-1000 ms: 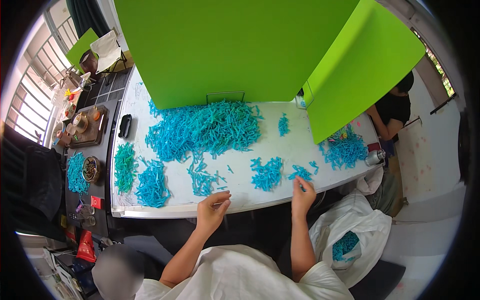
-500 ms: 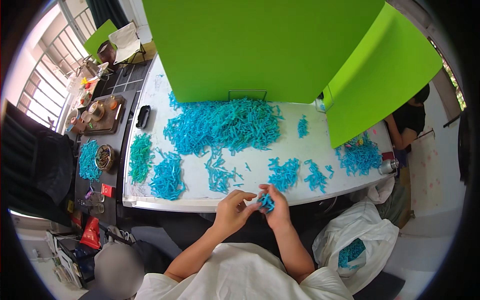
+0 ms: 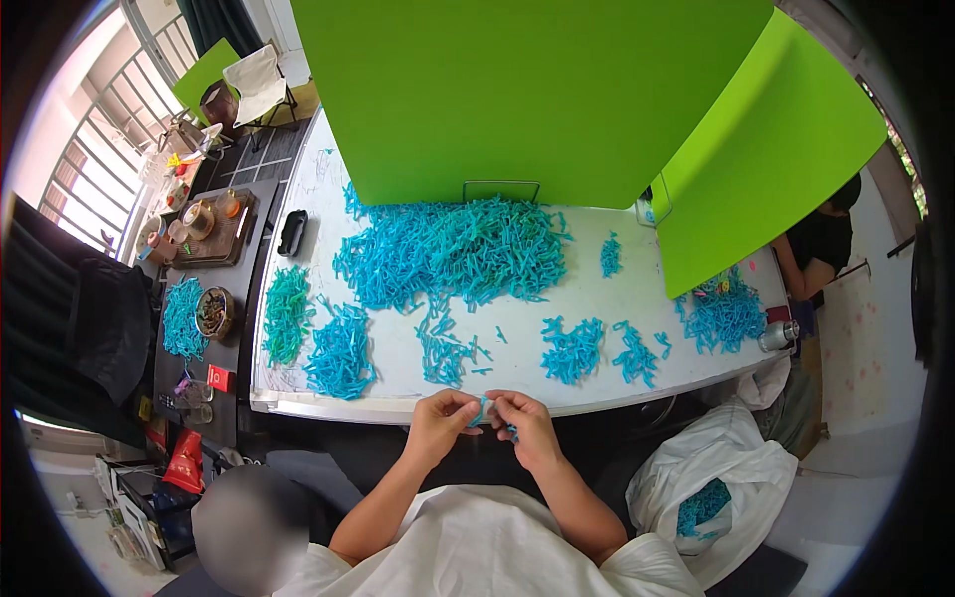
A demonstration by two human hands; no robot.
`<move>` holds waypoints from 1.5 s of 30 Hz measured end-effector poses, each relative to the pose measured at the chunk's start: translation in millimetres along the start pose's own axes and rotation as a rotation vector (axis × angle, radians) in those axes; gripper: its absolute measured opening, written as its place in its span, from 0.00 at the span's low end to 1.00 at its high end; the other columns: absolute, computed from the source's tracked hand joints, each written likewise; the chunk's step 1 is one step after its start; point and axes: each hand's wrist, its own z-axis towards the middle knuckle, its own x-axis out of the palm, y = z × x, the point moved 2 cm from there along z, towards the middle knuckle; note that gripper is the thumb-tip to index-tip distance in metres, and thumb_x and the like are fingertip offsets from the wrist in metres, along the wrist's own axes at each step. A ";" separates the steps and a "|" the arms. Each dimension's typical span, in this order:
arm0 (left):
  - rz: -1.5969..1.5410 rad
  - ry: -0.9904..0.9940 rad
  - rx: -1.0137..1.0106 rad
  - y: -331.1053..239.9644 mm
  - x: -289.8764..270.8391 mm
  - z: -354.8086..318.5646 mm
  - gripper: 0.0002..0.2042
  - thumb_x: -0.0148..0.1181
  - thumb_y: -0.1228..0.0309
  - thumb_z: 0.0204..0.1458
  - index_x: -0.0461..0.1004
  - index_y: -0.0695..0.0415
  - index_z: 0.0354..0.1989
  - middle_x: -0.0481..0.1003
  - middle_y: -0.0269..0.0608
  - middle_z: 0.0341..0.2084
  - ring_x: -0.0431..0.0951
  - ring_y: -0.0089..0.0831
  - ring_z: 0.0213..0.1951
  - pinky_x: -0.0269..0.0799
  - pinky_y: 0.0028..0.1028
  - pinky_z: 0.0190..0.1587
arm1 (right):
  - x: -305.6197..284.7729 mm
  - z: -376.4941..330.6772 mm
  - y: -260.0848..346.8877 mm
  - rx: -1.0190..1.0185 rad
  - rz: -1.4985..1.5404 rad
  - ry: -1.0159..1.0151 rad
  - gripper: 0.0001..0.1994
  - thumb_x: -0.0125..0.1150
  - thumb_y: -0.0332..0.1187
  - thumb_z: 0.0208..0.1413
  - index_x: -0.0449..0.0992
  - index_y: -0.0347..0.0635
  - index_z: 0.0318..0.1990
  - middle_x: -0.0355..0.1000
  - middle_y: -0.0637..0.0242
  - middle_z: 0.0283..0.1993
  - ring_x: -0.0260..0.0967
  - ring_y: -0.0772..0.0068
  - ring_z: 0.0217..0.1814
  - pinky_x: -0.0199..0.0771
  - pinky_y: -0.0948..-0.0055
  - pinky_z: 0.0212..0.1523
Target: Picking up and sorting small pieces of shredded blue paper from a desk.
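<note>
At the table's front edge, my left hand (image 3: 438, 425) and my right hand (image 3: 531, 430) meet fingertip to fingertip. Between their thumbs and fingers they pinch a small light-blue plastic piece (image 3: 484, 410); its exact kind is too small to make out. More blue bits (image 3: 512, 432) show under the curled fingers of my right hand. Just beyond, a small heap of narrow blue plastic pieces (image 3: 572, 350) lies on the white table (image 3: 477, 390), with a looser scatter (image 3: 443, 348) to its left. A large blue-green pile (image 3: 448, 251) spreads across the back.
Tall green panels (image 3: 537, 99) stand behind the large pile and at the right. Further heaps, green (image 3: 286, 313) and blue (image 3: 340, 353), lie at the left. A white sack (image 3: 736, 448) of blue pieces sits at lower right. A person (image 3: 821, 244) is partly visible behind the right panel.
My hands have drawn level, the left moving slightly left and the right turning palm down. The blue pieces that showed in my right palm are now mostly covered, and one piece is pinched between both hands.
</note>
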 end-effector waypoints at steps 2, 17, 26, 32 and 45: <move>-0.217 -0.032 -0.031 10.2 -0.3 -2.1 0.09 0.63 0.74 0.58 0.76 0.68 0.41 0.78 0.40 0.34 0.78 0.22 0.32 0.84 0.27 0.36 | 1.0 -2.4 -11.4 -0.006 -0.051 0.073 0.15 0.59 0.41 0.64 0.78 0.42 0.50 0.72 0.74 0.33 0.66 0.84 0.29 0.64 0.82 0.26; 1.130 -0.509 0.450 -20.4 -13.3 27.7 0.16 0.74 0.64 0.42 0.78 0.56 0.38 0.75 0.44 0.31 0.78 0.42 0.29 0.73 0.38 0.31 | -1.3 3.6 -9.3 -0.087 0.005 -0.073 0.09 0.65 0.38 0.60 0.76 0.45 0.42 0.77 0.69 0.37 0.71 0.83 0.32 0.74 0.82 0.29; 0.958 -0.533 0.436 -4.7 -17.8 33.2 0.10 0.70 0.71 0.45 0.79 0.57 0.36 0.76 0.45 0.28 0.78 0.43 0.27 0.73 0.37 0.31 | -5.0 8.2 -12.5 -0.154 -0.025 -0.090 0.10 0.60 0.32 0.63 0.77 0.38 0.48 0.75 0.67 0.38 0.72 0.81 0.31 0.76 0.81 0.26; 0.856 -0.530 0.446 -3.4 -25.3 33.9 0.07 0.69 0.76 0.46 0.81 0.62 0.34 0.78 0.46 0.28 0.79 0.37 0.26 0.74 0.31 0.30 | 2.0 24.3 -17.4 -0.258 -0.200 -0.081 0.13 0.61 0.32 0.62 0.76 0.36 0.51 0.75 0.65 0.38 0.72 0.81 0.28 0.77 0.80 0.25; 0.596 -0.339 0.529 -12.8 -10.0 13.3 0.05 0.69 0.78 0.49 0.81 0.63 0.34 0.80 0.42 0.26 0.80 0.25 0.27 0.76 0.23 0.31 | 17.4 23.9 -8.5 -0.273 -0.126 -0.143 0.12 0.61 0.34 0.63 0.79 0.35 0.47 0.76 0.66 0.31 0.68 0.85 0.26 0.70 0.83 0.22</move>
